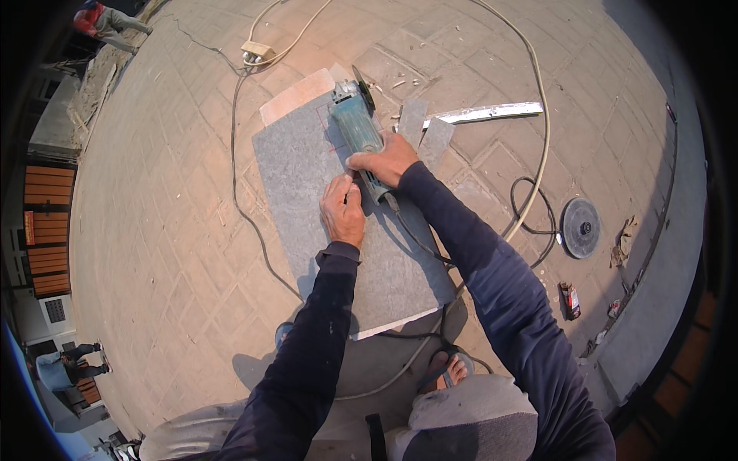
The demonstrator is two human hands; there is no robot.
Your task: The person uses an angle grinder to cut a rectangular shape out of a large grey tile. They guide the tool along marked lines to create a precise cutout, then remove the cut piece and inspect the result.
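So the grinder (355, 123) sits over the far part of the grey tile (296, 169), long axis pointing away and a bit left, disc (364, 91) at the far end. Right hand (390, 160) is nearer, wrapped round its rear body, forearm slanting in from lower right. Left hand (343, 213)'s beside the tail, half curled; can't tell if it's gripping anything.
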